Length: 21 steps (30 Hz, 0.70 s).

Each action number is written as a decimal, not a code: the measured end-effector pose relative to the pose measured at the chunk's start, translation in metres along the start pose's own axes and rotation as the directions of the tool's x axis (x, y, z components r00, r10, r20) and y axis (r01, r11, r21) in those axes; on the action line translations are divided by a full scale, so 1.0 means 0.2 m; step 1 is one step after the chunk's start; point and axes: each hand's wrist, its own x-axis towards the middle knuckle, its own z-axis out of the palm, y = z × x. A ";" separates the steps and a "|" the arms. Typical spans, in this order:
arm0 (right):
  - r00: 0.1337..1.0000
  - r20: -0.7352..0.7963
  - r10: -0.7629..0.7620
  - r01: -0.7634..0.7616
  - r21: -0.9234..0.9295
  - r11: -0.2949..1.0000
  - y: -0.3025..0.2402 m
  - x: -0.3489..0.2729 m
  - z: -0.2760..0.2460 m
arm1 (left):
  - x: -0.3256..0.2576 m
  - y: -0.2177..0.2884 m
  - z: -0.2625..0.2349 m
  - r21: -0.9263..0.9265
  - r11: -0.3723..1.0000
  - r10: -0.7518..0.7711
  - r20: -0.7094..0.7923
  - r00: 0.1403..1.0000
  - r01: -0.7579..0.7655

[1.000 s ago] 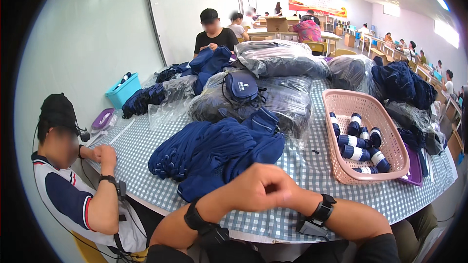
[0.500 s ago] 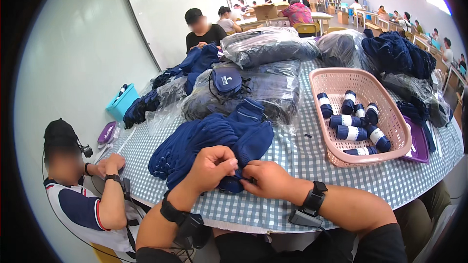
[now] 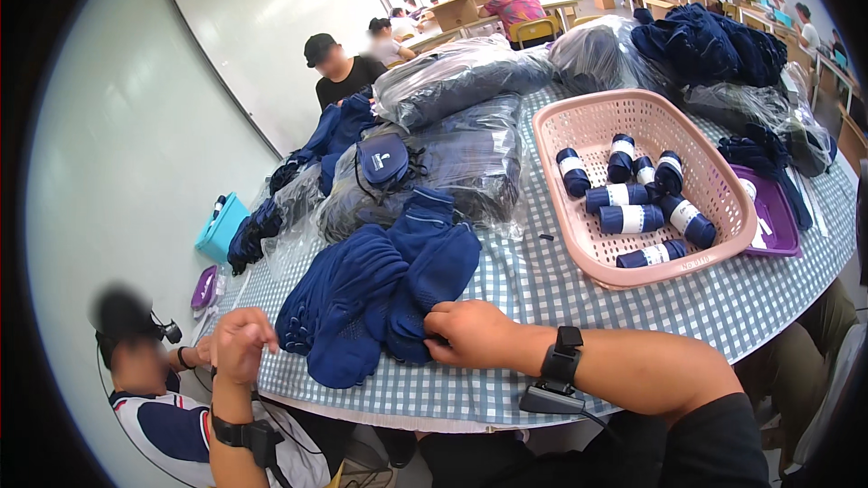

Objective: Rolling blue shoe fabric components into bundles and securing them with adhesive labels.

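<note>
Navy sock pile [image 3: 339,276] lies on the table [image 3: 506,389]; right hand [image 3: 466,334] curls at its right edge, hold on fabric unclear, left hand [image 3: 242,345] raised beside its left edge, loosely bent, nothing seen in it. Overlapping socks could snag if one's tugged. Plastic-wrapped bundles [image 3: 461,154] block behind pile, pink basket [image 3: 719,253] right, co-worker [image 3: 167,425] crowds left.
</note>
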 end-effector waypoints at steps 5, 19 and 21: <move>1.000 0.005 -0.004 0.004 0.003 1.000 0.00 0.01 0.01 | -0.18 -0.20 -0.34 -0.026 0.999 -0.046 -0.328 0.943 0.040; 0.997 0.071 0.006 -0.008 0.034 0.999 0.01 0.00 0.00 | -0.81 -0.47 0.32 0.136 0.454 -0.684 0.686 0.247 0.880; 0.999 0.030 -0.019 0.018 0.020 1.000 0.01 0.01 0.02 | -0.79 -0.51 0.39 0.161 0.484 -0.734 0.611 0.298 0.860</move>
